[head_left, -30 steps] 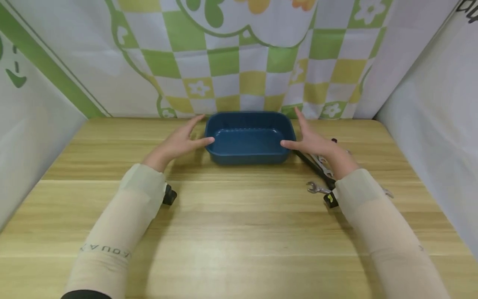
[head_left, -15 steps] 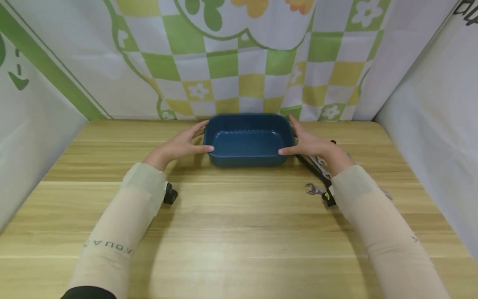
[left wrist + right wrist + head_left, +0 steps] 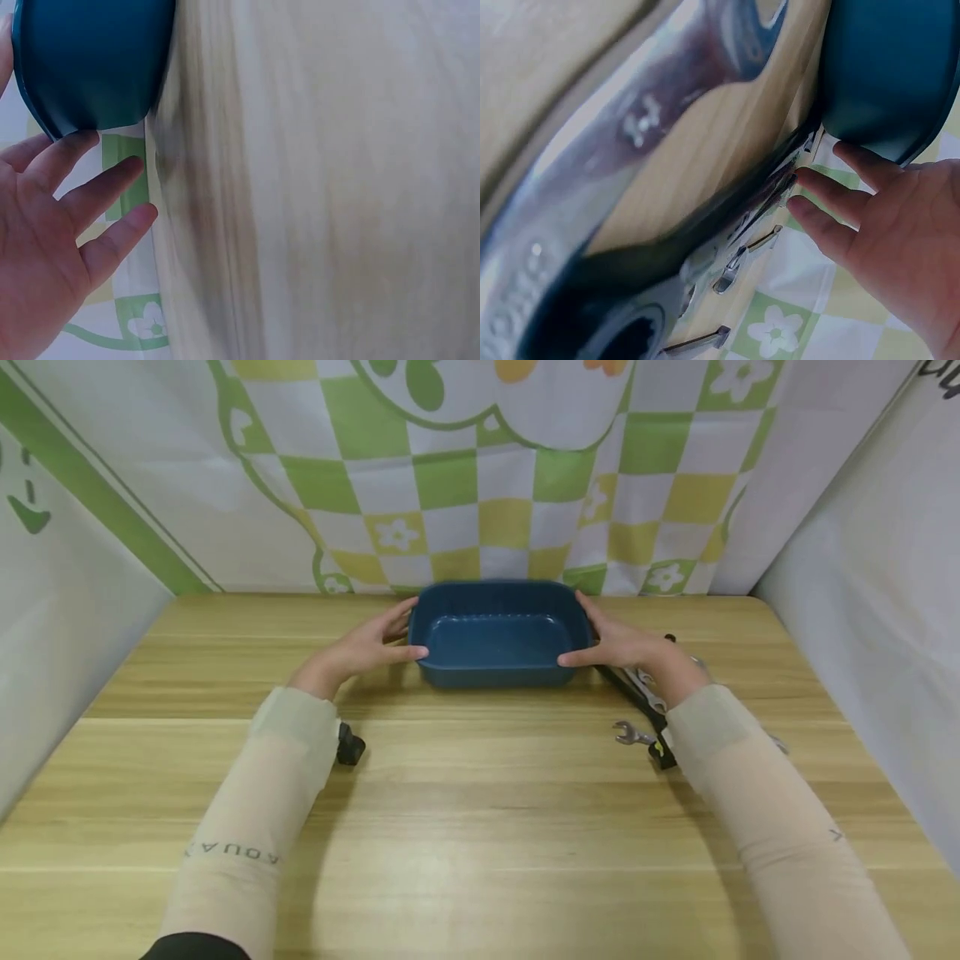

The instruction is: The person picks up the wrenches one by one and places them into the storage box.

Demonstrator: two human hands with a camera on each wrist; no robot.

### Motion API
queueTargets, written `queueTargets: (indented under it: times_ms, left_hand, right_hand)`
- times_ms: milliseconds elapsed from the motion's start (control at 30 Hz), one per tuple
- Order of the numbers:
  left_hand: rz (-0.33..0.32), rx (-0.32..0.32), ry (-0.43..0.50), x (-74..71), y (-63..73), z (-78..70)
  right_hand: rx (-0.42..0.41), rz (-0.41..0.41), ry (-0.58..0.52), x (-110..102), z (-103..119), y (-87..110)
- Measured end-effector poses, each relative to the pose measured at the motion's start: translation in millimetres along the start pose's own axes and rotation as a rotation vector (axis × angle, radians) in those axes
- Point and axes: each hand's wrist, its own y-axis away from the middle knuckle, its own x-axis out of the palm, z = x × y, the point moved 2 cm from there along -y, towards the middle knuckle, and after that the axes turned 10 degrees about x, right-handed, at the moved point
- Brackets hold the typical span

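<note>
A dark blue rectangular plastic bin (image 3: 495,677) stands at the back of the wooden table, and its inside shows bare in the head view. At its left end my left hand (image 3: 367,646) holds it, thumb at the front rim and fingers along the side. My right hand (image 3: 618,642) grips the right end in the same way. In the left wrist view, the left hand's (image 3: 52,232) lower fingers spread away from the bin (image 3: 94,67). The right hand's (image 3: 889,217) lower fingers likewise stand apart from the bin (image 3: 889,67) in the right wrist view.
Under and beside the right forearm lie several wrenches (image 3: 632,734) and a long black-handled tool (image 3: 633,692). A metal wrench (image 3: 637,127) looms close in the right wrist view. Behind the bin hangs a checkered cloth (image 3: 450,485). The wooden table (image 3: 480,827) stretches toward me.
Both hands have come inward from beside the bin onto its two ends, thumbs now at the front rim. The bin has stayed in about the same place.
</note>
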Motion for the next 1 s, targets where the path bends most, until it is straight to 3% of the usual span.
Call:
queueTargets:
  times_ms: [300,467,767,1000]
  left_hand:
    - [-0.012,0.012,-0.025,-1.2,8.1,-2.7]
    - [-0.005,0.019,-0.034,-0.5,14.4,-5.0]
    - [0.032,0.016,-0.061,7.1,30.7,-11.7]
    - [0.022,-0.019,-0.114,14.7,48.6,-15.9]
  right_hand:
    - [0.04,0.014,-0.013,4.4,2.2,2.9]
    - [0.015,0.026,-0.037,8.6,3.3,7.6]
    - [0.001,-0.004,0.017,17.4,4.5,20.4]
    - [-0.045,0.023,0.008,26.2,6.7,29.4]
